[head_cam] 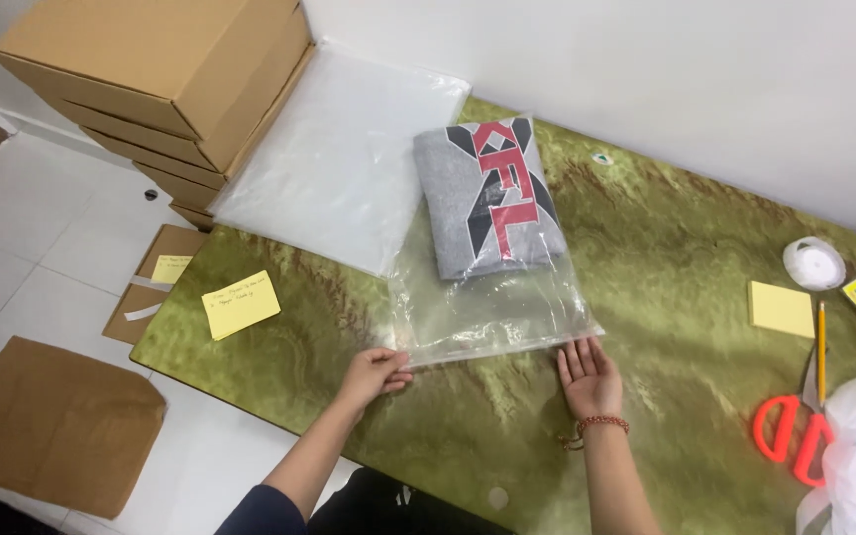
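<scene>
Now the person is working at the near edge of a clear plastic bag (pixel 492 307) lying flat on the green surface (pixel 666 287). Inside it, pushed toward the far end, a folded grey shirt (pixel 487 198) with a red and black print is sitting squarely. The left hand (pixel 374 374) is pinching the bag's near left corner, fingers closed together on the plastic. The right hand (pixel 588 374) is lying palm up at the near right corner, fingers spread apart and touching the edge, clamping nothing. To do this well, it looks best to be keeping both corners level and the mouth taut, so the open edge is staying straight and free of wrinkles. Off to the left a yellow sticky note (pixel 240 304) is lying, with stacked cardboard boxes (pixel 165 74) beyond; orange-handled scissors (pixel 793 436) and a pencil (pixel 821 352) are resting well to the right.
</scene>
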